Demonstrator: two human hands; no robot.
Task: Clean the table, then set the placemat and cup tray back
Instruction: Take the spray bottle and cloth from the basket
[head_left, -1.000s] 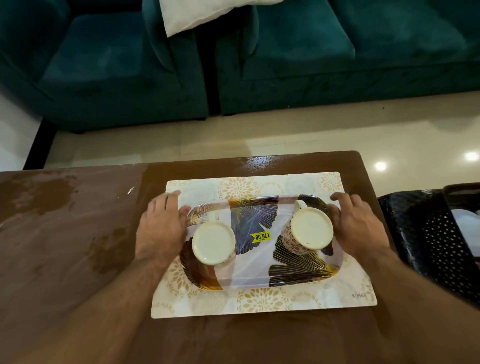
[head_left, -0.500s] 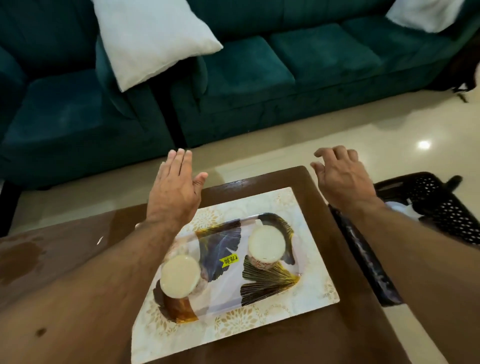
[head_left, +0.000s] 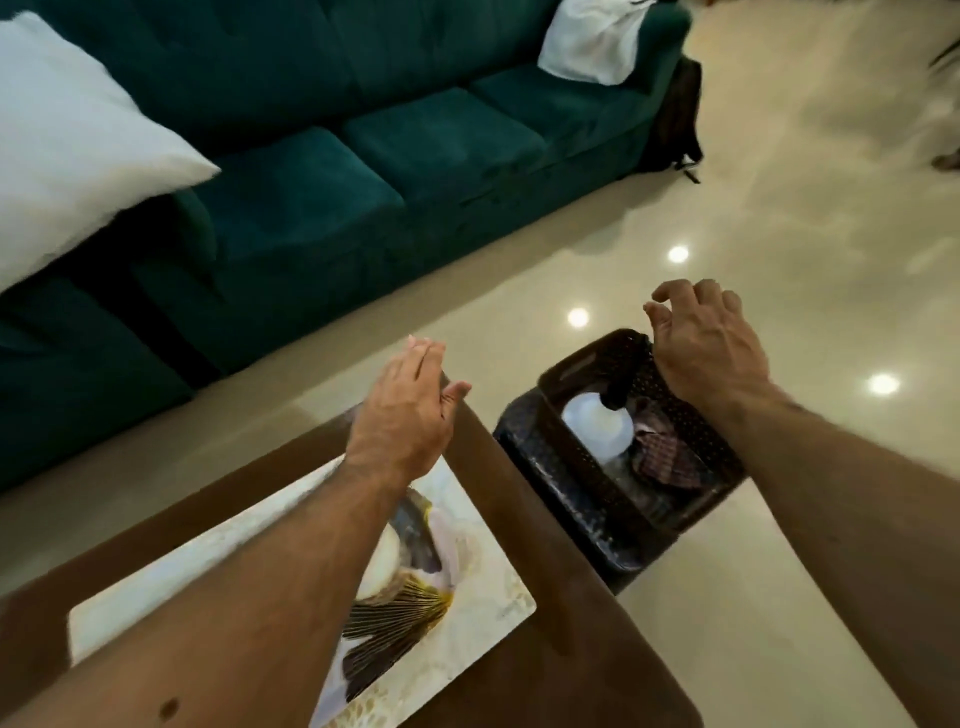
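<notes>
Your left hand (head_left: 402, 415) hovers over the table's (head_left: 561, 613) far edge, fingers straight and together, holding nothing; your right hand (head_left: 701, 348) hangs loosely curled and empty above the basket (head_left: 571, 462) on the floor. The tray (head_left: 410, 608) lies below and behind both hands on the placemat (head_left: 483, 571), nearer your left, mostly hidden under that forearm. It shows dark fanned leaves with gold edges and one pale cup (head_left: 382, 566); its long axis seems to follow the mat's.

Tray (head_left: 415, 613) on placemat (head_left: 483, 587) on table (head_left: 545, 649); basket (head_left: 582, 483) right.
</notes>
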